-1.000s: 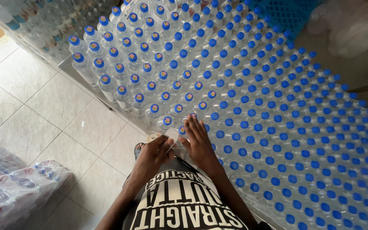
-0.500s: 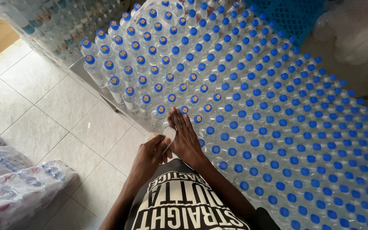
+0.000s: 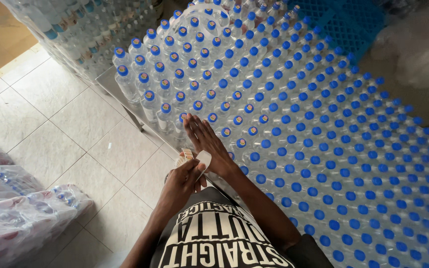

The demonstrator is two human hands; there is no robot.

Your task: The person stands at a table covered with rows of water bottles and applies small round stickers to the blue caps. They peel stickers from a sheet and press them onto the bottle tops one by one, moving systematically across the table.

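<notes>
Since the earlier frame, the right hand [image 3: 205, 140] has slid further up the near-left edge of the table [image 3: 106, 81], off the plain blue caps and onto a bottle among the stickered ones, while the left hand [image 3: 183, 177] has stayed low beside it.

Clear plastic bottles [image 3: 294, 124] stand upright and packed cap to cap across the whole table, all with blue caps. Those toward the far-left corner carry a small round sticker with an orange and yellow centre on the cap [image 3: 166, 107]; the rest, spreading to the right edge, show bare blue caps [image 3: 333, 164].

Spread wide and laid flat, the right hand rests palm down with its fingers [image 3: 190, 123] stretched over a bottle top at the near-left edge, touching the caps there and gripping nothing.

Half curled, the left hand pinches a small white strip [image 3: 202, 159] between thumb and fingers; it looks like sticker backing. A few of the same round orange stickers [image 3: 187, 154] show just above its fingertips. This hand hangs just off the table's near-left edge, touching the wrist of the right hand.

Pale floor tiles [image 3: 50, 124] lie to the left of the table, and shrink-wrapped packs of bottles [image 3: 21, 218] sit on them at the lower left.
</notes>
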